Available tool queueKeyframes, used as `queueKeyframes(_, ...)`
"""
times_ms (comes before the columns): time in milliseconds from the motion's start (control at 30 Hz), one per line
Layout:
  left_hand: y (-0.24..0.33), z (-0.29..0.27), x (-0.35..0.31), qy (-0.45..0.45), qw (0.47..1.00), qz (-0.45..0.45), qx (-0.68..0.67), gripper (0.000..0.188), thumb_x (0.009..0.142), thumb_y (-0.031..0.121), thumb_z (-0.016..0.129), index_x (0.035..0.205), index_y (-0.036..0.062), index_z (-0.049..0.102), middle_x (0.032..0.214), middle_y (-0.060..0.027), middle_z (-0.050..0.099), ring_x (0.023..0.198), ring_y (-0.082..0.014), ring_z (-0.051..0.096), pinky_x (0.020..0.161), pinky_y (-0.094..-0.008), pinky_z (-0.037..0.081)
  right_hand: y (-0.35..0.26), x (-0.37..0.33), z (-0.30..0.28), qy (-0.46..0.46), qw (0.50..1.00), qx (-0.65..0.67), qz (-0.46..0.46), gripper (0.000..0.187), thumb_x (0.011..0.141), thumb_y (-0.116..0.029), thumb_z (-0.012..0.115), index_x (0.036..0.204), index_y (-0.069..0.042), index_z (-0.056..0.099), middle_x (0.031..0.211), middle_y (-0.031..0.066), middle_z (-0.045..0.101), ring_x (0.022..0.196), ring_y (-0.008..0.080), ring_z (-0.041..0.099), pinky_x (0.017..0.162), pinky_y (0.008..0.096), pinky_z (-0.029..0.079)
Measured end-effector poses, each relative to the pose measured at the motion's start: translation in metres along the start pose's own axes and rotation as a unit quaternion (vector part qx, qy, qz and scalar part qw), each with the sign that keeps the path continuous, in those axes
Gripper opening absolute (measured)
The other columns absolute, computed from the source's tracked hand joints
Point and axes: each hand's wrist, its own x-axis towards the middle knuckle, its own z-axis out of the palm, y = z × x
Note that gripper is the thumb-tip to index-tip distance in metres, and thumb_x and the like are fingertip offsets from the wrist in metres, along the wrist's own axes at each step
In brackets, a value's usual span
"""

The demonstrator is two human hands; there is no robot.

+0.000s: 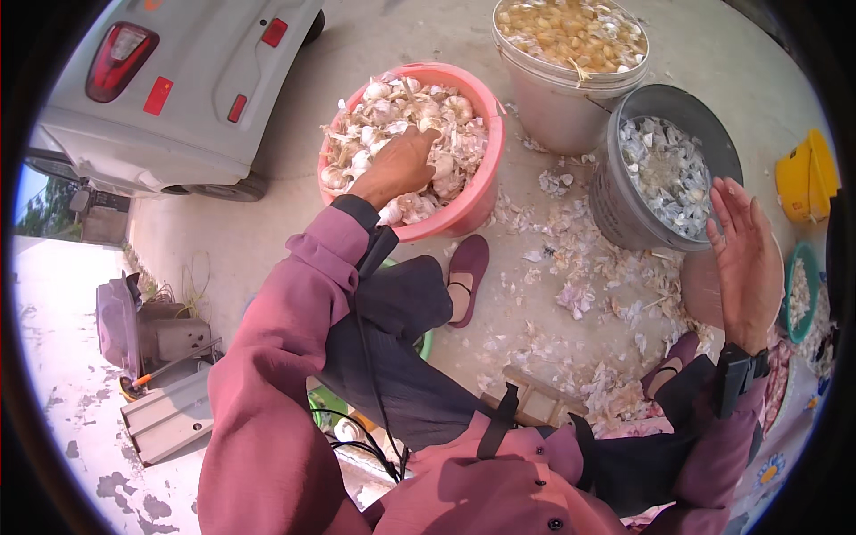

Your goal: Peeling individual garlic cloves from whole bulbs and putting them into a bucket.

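- Concrete floor: pale, littered with papery skins between the person's feet.
- Vehicle: light grey, red lamps, parked at upper left, well apart from the containers.
- Pink tub: stood ahead of the person, loaded with whole garlic; some dry stalks visible.
- Grey bucket: to the right of the tub, piled with pale skins.
- White bucket: just beyond the grey one, filled to near the rim with yellowish pieces, apparently in liquid.
- Yellow bucket: far right; contents not discernible.
- Green basin: right edge, below the yellow bucket, pale contents.
- Right hand: raised near the grey bucket, fingers extended, nothing seen in it; contact with the rim could not be judged.
- Left hand: over the tub's contents, fingers pointing right; could not tell whether it gripped anything.
- Garlic bulbs: heaped in the tub, around and below the left hand.
- Loose skins: scattered, thickest below the grey bucket.
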Motion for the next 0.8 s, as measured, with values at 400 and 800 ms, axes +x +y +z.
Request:
queueKeyframes(400,0.079,-0.027,0.004,0.065,0.982,0.131,-0.118,0.043,0.087,0.014,0.063,0.126,0.0038,0.049,0.114,-0.0164,0.059,0.094,-0.0356,0.062,0.086,-0.0422,0.048,0.024,-0.026,0.013,-0.089,0.977,-0.148,0.122,0.037,0.101,-0.035,0.05,0.119,-0.004,0.057,0.101,0.0042,0.064,0.087,0.0075,0.058,0.071,0.0214,0.045)
queueKeyframes(800,0.242,0.015,-0.039,0.098,0.886,0.346,-0.293,0.071,0.07,-0.004,0.071,0.134,0.0043,0.042,0.117,-0.0168,0.057,0.108,-0.0373,0.055,0.09,-0.043,0.046,0.051,-0.051,0.03,-0.139,0.973,-0.075,0.167,0.036,0.101,-0.037,0.043,0.108,-0.004,0.058,0.079,0.0001,0.055,0.061,0.0072,0.046,0.055,0.022,0.038)
